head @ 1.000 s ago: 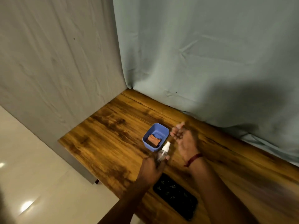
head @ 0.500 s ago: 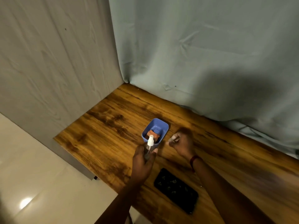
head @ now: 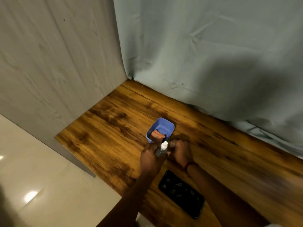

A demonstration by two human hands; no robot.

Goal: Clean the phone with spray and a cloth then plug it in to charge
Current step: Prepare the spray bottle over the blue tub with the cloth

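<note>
While the left hand (head: 151, 160) wraps its grip round the small spray bottle (head: 160, 151), upright over the tabletop (head: 106, 145), the right hand (head: 180, 152) sits just beside the nozzle (head: 164, 144), fingers curled; whether that grip pinches anything I cannot tell. The black phone (head: 181, 193) lies flat on the tabletop, nearer the person; the orange cloth (head: 157, 136) sits in a blue tub (head: 167, 126).

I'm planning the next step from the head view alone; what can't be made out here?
All head view.
- Blurred: right hand beside the spray bottle; whether it holds anything is unclear.
- Covered: most of the spray bottle, by the left hand.
- Partly hidden: cloth, behind the blue tub wall.
- Dim: phone; marks on it unreadable.
- Out of frame: charger.
</note>
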